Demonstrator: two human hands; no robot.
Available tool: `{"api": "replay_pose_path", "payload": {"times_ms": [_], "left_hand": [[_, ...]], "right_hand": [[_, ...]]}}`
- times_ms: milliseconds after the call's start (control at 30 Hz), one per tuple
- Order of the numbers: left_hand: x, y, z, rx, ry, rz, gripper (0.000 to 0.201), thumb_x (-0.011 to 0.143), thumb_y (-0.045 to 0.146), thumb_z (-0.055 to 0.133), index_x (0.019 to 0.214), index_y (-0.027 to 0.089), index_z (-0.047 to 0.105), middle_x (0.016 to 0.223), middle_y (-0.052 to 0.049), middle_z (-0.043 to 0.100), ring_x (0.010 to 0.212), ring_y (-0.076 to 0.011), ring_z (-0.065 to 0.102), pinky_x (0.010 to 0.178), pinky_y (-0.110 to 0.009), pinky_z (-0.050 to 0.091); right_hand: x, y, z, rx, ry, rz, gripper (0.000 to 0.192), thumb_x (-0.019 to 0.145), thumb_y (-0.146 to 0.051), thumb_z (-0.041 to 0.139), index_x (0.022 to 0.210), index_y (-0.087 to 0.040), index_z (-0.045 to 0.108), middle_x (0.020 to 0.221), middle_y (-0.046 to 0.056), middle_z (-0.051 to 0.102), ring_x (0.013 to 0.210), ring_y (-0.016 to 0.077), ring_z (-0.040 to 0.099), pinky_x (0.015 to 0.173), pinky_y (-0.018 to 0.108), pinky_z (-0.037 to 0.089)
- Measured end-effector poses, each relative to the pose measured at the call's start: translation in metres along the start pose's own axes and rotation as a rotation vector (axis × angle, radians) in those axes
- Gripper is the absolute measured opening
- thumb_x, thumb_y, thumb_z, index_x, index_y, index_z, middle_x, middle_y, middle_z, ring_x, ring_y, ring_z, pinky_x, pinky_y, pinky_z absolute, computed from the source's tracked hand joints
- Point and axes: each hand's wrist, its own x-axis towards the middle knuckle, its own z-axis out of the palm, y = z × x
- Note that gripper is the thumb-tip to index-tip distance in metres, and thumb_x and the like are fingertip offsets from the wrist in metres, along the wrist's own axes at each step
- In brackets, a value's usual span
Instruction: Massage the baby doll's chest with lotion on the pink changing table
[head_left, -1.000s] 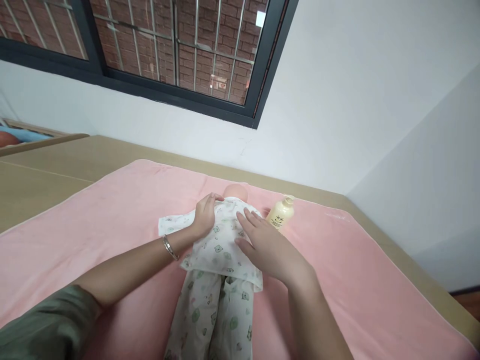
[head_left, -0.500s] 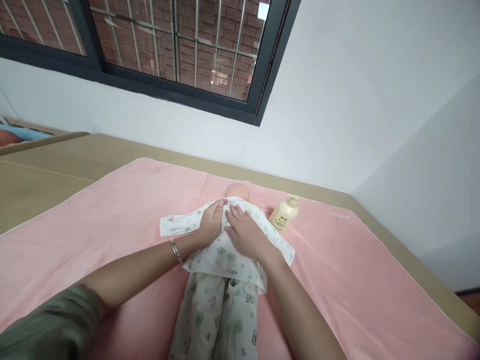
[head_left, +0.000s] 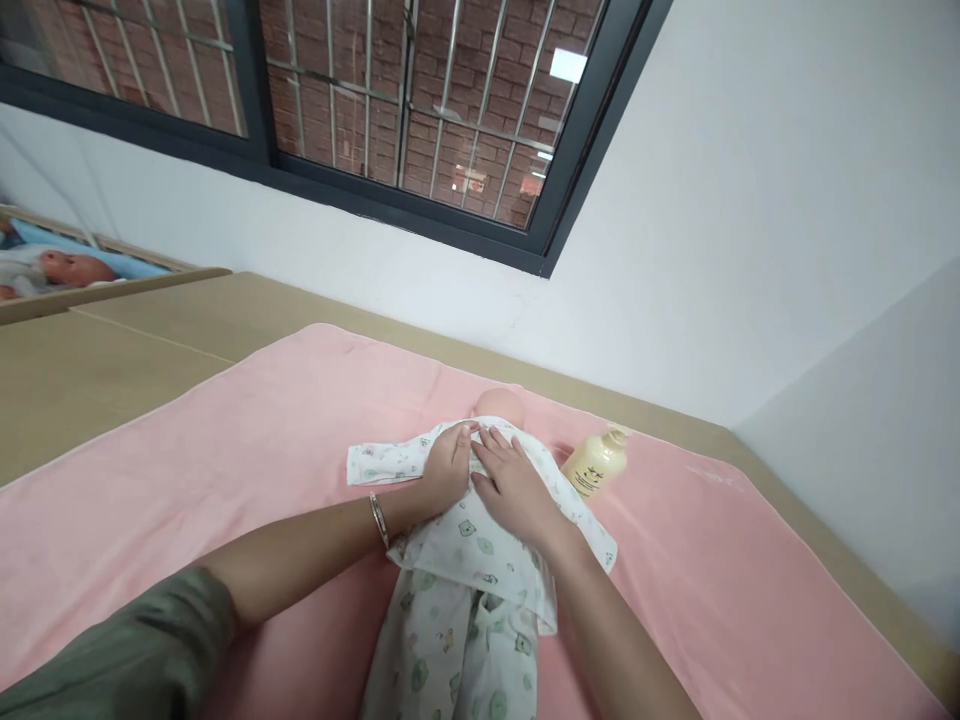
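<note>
Head view. Since a second ago the right hand (head_left: 517, 487) has come in from the doll's flank to the upper chest, and it now lies beside the left hand (head_left: 448, 468) just below the neck; both have closed toward the centre line of the garment. Judgement: the work has shifted from the side of the top to its neckline.

The doll (head_left: 498, 406) lies on its back at centre frame, head toward the wall, feet toward the lower edge. It wears a white printed top (head_left: 480, 535) and matching trousers (head_left: 450, 660). One sleeve of the top is spread flat toward the left of the frame.

Grip: both hands rest palm down on the top, fingers extended and slightly curled, fingertips almost meeting at the collar. Neither hand is closed round anything; whether the fingertips pinch the fabric edge cannot be told. A bracelet (head_left: 378, 519) sits on the left wrist.

Surroundings: a pink towel (head_left: 225, 450) covers the tan surface (head_left: 150, 330) beneath the doll. A cream pump bottle (head_left: 595, 465) lies on the towel near the doll's shoulder, right of centre, untouched. A barred window (head_left: 390, 100) occupies the upper left; a second doll (head_left: 71, 268) lies at far left.
</note>
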Motion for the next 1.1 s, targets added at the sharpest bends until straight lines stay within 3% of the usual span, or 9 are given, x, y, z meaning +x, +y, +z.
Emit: {"api": "replay_pose_path", "payload": {"times_ms": [100,233,333,433,533,667,767,867,1100], "left_hand": [[-0.001,0.001,0.000,0.018,0.005,-0.013,0.048,0.108,0.042,0.028,0.112,0.018,0.070,0.119,-0.014,0.076,0.115,-0.0263,0.069,0.106,-0.047,0.052],[-0.003,0.000,0.002,0.077,0.058,-0.042,0.047,0.107,0.042,0.030,0.114,0.017,0.069,0.119,-0.014,0.075,0.116,-0.0269,0.068,0.109,-0.047,0.050],[-0.004,-0.002,0.003,0.075,0.066,-0.058,0.049,0.107,0.044,0.029,0.111,0.018,0.069,0.116,-0.013,0.076,0.114,-0.0265,0.069,0.107,-0.046,0.052],[-0.003,-0.001,0.002,0.067,0.057,-0.065,0.049,0.106,0.046,0.029,0.109,0.018,0.069,0.115,-0.013,0.076,0.112,-0.0266,0.070,0.106,-0.046,0.052],[-0.004,0.001,0.000,0.070,0.046,-0.061,0.049,0.106,0.047,0.029,0.110,0.019,0.069,0.114,-0.013,0.076,0.113,-0.0266,0.069,0.106,-0.046,0.052],[-0.005,0.004,0.000,0.080,0.053,-0.071,0.047,0.106,0.047,0.030,0.110,0.019,0.069,0.115,-0.012,0.075,0.113,-0.0266,0.069,0.106,-0.045,0.052],[-0.004,0.004,0.000,0.079,0.058,-0.082,0.046,0.104,0.045,0.032,0.106,0.019,0.069,0.113,-0.012,0.076,0.111,-0.0262,0.069,0.105,-0.044,0.052],[-0.002,0.003,0.000,0.091,0.034,-0.102,0.042,0.102,0.043,0.035,0.103,0.020,0.070,0.109,-0.011,0.077,0.109,-0.0268,0.069,0.104,-0.044,0.052],[0.003,0.000,-0.001,0.229,-0.057,-0.129,0.035,0.091,0.035,0.047,0.113,0.020,0.069,0.118,-0.011,0.075,0.112,-0.0288,0.067,0.104,-0.048,0.052]], "right_hand": [[0.002,0.010,-0.005,0.041,0.022,0.067,0.061,0.108,-0.044,0.037,0.161,-0.015,0.038,0.168,0.010,0.026,0.159,0.0243,0.015,0.130,0.050,0.016],[-0.009,-0.010,0.005,-0.106,0.070,0.356,0.070,0.108,-0.044,0.036,0.159,0.004,0.031,0.165,0.027,0.025,0.156,0.0346,0.024,0.126,0.053,0.026],[-0.018,-0.028,0.013,-0.180,0.049,0.182,0.058,0.107,-0.027,0.034,0.160,-0.002,0.035,0.166,0.022,0.025,0.157,0.0331,0.021,0.127,0.054,0.023],[-0.014,-0.023,0.009,-0.135,-0.005,0.036,0.057,0.106,-0.025,0.033,0.161,-0.008,0.036,0.168,0.014,0.026,0.159,0.0275,0.018,0.130,0.052,0.018],[-0.002,-0.007,0.001,-0.068,-0.009,0.127,0.063,0.108,-0.040,0.036,0.162,-0.009,0.033,0.169,0.013,0.024,0.159,0.0277,0.016,0.130,0.052,0.018],[-0.006,-0.015,0.007,-0.102,0.056,0.325,0.069,0.107,-0.042,0.039,0.161,0.000,0.030,0.168,0.024,0.021,0.158,0.0361,0.018,0.128,0.053,0.022],[-0.022,-0.035,0.020,-0.138,0.084,0.193,0.063,0.105,-0.033,0.039,0.161,-0.004,0.033,0.168,0.020,0.022,0.158,0.0378,0.014,0.128,0.060,0.016],[-0.029,-0.040,0.024,-0.087,0.090,0.059,0.069,0.104,-0.040,0.043,0.163,-0.008,0.030,0.168,0.014,0.024,0.159,0.0342,0.012,0.128,0.064,0.010],[-0.008,0.007,0.011,0.050,0.063,0.188,0.082,0.103,-0.062,0.042,0.164,-0.010,0.027,0.170,0.012,0.018,0.160,0.0283,0.010,0.129,0.056,0.010]]}}
